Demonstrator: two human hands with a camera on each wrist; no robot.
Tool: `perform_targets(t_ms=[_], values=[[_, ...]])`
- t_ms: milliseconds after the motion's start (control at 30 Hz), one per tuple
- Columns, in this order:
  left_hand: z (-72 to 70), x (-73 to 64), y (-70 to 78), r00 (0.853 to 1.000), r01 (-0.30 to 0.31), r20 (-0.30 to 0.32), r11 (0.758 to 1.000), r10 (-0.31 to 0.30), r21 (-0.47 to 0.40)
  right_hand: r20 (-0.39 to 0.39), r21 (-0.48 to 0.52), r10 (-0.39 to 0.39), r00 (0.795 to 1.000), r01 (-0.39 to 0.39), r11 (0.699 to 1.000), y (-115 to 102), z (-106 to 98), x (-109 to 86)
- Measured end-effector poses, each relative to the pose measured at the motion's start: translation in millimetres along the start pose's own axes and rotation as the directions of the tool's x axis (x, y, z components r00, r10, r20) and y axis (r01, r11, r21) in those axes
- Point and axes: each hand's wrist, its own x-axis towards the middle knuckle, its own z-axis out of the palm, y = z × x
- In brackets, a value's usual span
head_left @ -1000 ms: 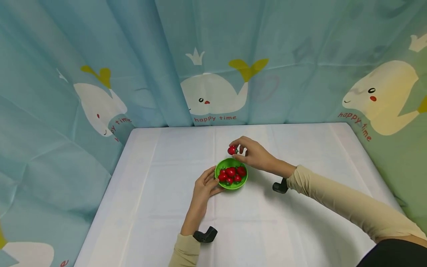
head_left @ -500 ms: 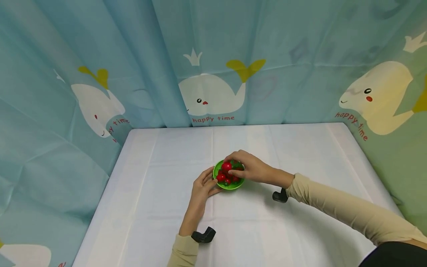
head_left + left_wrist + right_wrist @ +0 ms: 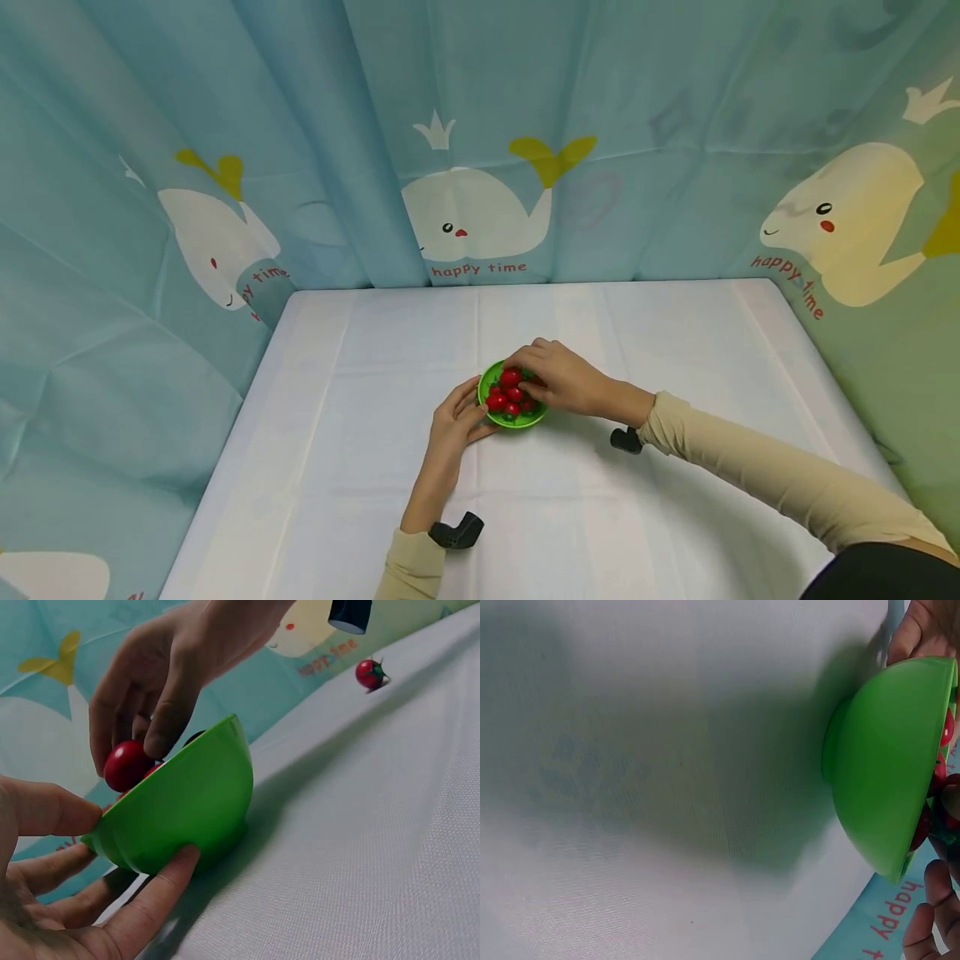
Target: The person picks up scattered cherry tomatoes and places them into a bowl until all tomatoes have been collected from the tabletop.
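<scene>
A green bowl (image 3: 516, 424) filled with several red cherry tomatoes (image 3: 496, 402) stands on the white table. My left hand (image 3: 452, 427) holds it from the left, thumb at the rim and other fingers against the outer wall. Over the bowl's far right side, my right hand (image 3: 566, 378) pinches a cherry tomato (image 3: 127, 766), seen just above the rim in the left wrist view. Part of the bowl's contents lies hidden under the right fingers. In the right wrist view, the bowl's outer wall (image 3: 889, 761) fills the right side.
Another cherry tomato (image 3: 369, 674) lies on the cloth beyond the bowl in the left wrist view; the head view does not show it. A whale-print curtain (image 3: 480, 100) hangs behind the white-covered table (image 3: 360, 467) and along its sides.
My right hand has come down from behind the bowl to its inside, bringing a cherry tomato with it. My left hand keeps its hold on the bowl.
</scene>
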Motion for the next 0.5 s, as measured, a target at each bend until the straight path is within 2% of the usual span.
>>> perform_targets(t_ms=[233,500], values=[[1.3,-0.7,1.3,1.0,-0.006,-0.004,1.0,0.006,0.002,0.025,-0.055,0.029,0.999,-0.028,0.998,3.5,-2.6,1.1],[0.7,-1.7,0.8,1.0,0.004,-0.011,1.0,-0.004,0.015,0.042,0.014,0.083,0.996,-0.084,0.996,2.1,-11.5,-0.1]])
